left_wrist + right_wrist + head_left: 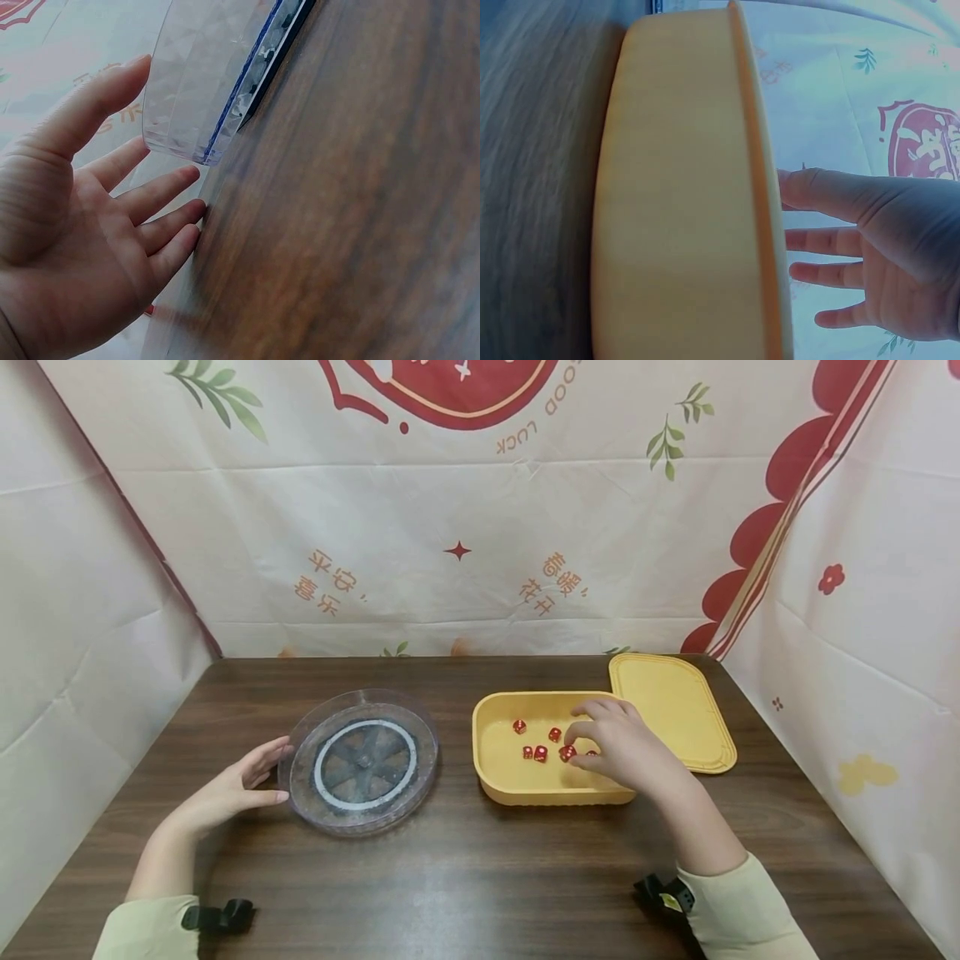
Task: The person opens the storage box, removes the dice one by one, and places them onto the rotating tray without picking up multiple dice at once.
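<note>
**Q:** What's that surface you're working on?

**Me:** Dark brown wood-grain table (450, 877), with a pale soft shine on the near part. Cloth hangs on three sides of me: a cream backdrop (412, 510) straight ahead with fold creases, a red emblem, leaf sprigs and orange characters, plus a plain-looking left sheet (82, 568) and a right sheet (885, 677) with a little red flower and a yellow blotch. Red scallops run down the right-hand corner.

**Q:** And your hands?

**Me:** My left hand (221, 797) is at the left side of a clear round dish (365, 760) on the table, fingers spread and thumb well off from them. Can't tell if the tips really touch the wall. My right hand (626, 747) is over the right end of a yellow tub (551, 795), with one red die (567, 753) right at thumb and index. Pinched or only close? Honestly can't tell; from the right wrist the tub wall covers those tips. The other fingers are spread.

**Q:** Where's everything else?

**Me:** More red dice (540, 753) lie scattered on the tub floor, and a yellow lid (682, 714) lies flat just beyond the tub's right end.
</note>
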{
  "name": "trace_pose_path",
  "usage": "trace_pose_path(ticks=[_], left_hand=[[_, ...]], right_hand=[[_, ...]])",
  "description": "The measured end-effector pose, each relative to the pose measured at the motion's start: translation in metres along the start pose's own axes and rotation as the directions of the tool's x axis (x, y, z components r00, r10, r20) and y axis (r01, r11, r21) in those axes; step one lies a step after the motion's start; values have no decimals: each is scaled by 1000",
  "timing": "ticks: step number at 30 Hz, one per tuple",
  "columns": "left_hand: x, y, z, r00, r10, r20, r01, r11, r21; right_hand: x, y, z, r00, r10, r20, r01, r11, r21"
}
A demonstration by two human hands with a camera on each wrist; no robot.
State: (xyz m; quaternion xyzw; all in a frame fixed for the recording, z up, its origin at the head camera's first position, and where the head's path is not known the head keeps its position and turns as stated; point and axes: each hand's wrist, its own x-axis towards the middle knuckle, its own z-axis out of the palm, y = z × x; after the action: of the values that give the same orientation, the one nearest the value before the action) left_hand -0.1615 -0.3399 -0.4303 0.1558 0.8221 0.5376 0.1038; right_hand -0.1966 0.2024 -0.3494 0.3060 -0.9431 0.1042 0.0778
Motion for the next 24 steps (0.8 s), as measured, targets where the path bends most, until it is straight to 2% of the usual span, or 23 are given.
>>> trace_pose_path(ticks=[9, 17, 24], left_hand=[[0, 0, 1, 1000, -27, 0, 27, 1000, 6], [0, 0, 0, 1000, -14, 2, 14, 1000, 4], [0, -1, 1, 1000, -9, 1, 9, 1000, -5]], right_hand=[[7, -11, -6, 1000, -19, -10, 20, 1000, 10], [15, -20, -9, 999, -31, -29, 31, 1000, 3], [22, -30, -11, 999, -44, -8, 44, 998, 35]])
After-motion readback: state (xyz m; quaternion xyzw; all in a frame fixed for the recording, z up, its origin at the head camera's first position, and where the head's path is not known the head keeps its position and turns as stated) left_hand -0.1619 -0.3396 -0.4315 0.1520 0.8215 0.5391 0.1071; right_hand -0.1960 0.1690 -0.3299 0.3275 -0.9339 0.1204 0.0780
